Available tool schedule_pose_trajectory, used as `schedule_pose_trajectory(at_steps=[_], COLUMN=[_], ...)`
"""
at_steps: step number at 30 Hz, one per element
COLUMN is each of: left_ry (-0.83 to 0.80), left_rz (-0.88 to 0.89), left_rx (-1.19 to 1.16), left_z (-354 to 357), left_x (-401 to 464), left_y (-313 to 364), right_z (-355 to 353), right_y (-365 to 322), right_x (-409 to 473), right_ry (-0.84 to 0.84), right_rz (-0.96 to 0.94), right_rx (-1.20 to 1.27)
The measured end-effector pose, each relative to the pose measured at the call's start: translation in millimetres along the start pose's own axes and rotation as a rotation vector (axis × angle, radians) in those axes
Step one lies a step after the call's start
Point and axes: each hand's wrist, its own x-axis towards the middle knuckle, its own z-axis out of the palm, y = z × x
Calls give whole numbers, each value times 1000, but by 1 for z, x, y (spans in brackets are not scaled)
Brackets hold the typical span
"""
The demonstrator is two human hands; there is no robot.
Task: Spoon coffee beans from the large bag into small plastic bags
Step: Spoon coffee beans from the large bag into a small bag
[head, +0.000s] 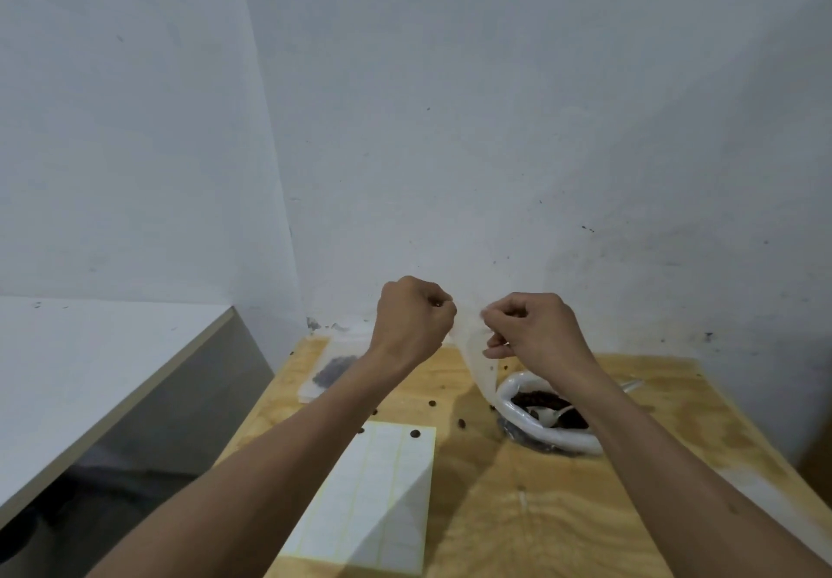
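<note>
My left hand (412, 316) and my right hand (526, 325) are raised above the far side of the wooden table (562, 510), each pinching a top corner of a small clear plastic bag (479, 361) that hangs between them. Below my right wrist stands the large bag (553, 438), its white rim rolled down, with dark coffee beans (535, 399) inside. A white spoon (556, 414) lies in the beans. A filled small bag (331, 370) lies flat at the far left of the table.
A sheet of white labels (382, 496) lies near the table's front. Loose beans (432, 403) are scattered around it. The grey wall (495, 127) rises right behind the table. A white counter (90, 375) runs along the left.
</note>
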Motion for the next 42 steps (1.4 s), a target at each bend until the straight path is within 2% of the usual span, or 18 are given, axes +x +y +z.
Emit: schedule_pose_trajectory(at_steps=[5,8,11,17,21,25,27,31,36,42], left_ry=[-248,-423,-516,-415,-362,-348,-352,-428,-450,-511], left_rz=[38,100,196,412,440,483,471,428,342,297], left_rx=[-36,35,105,356,408,428,407,356,227,223], left_z=[-12,-12,-4,14,16,24,28,30,26,33], left_x=[0,2,10,20,24,21,20,15,12,9], left_y=[-9,-10,-16,-20,-27,-33,-34,-32,-38,-41], right_z=[-9,-11,-10,-16,-19,-18,-18,-23,-25,-22], right_y=[-1,-4,-5,0,3,1,-7,-15,-11,-7], right_x=[1,1,3,9,8,3,2,7,8,6], right_ry=[-35,-66,-71,-8,52,147,69,-196,-302,-431], right_rz=[41,2,-18,11,-3,-203,-274,-127,-62,-95], right_rx=[144,92,70,28,-61,-255,-307,-415,-249,-317])
